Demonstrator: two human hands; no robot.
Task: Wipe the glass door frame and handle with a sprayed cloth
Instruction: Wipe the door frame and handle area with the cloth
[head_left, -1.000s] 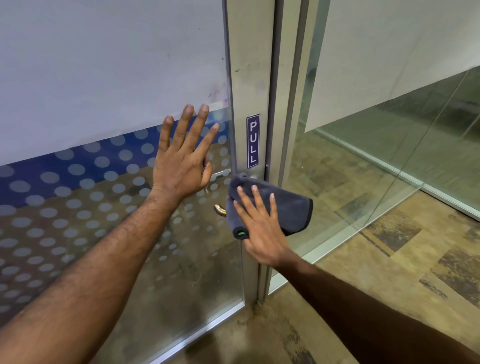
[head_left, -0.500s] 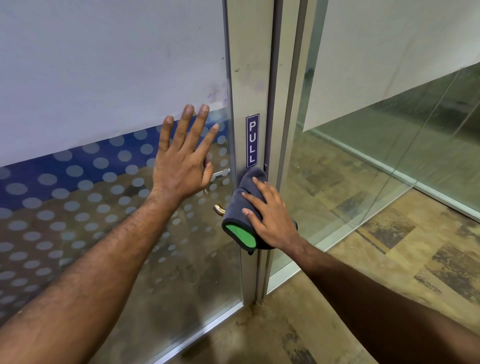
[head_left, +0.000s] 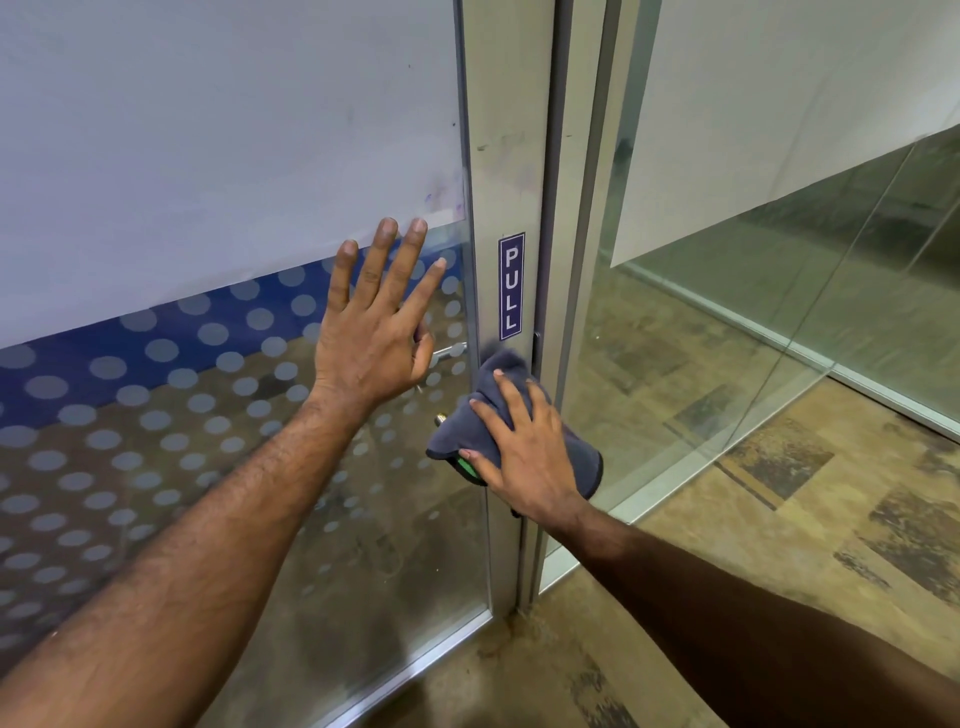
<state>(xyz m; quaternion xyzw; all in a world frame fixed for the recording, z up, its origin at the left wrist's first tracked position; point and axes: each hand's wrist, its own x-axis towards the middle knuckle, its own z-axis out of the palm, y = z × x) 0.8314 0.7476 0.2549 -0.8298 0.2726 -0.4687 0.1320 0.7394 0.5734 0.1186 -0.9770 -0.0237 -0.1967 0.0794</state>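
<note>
A grey metal door frame (head_left: 506, 130) runs upright through the middle, with a blue PULL label (head_left: 511, 286) on it. My right hand (head_left: 524, 452) presses a folded grey cloth (head_left: 498, 395) with a green edge against the frame just below the label. The cloth covers the handle area; a metal lever (head_left: 449, 352) and a brass lock tip (head_left: 440, 418) show through the glass to its left. My left hand (head_left: 379, 332) lies flat with spread fingers on the dotted glass panel (head_left: 156, 415), holding nothing.
A fixed glass partition (head_left: 727, 338) with a white film stands to the right of the frame. The door's bottom rail (head_left: 415, 670) meets a brown patterned floor (head_left: 779, 545). White film covers the upper glass.
My right hand has shifted the cloth on the frame: it bunched up near the label, then slid slightly down and spread out. The left hand has stayed put.
</note>
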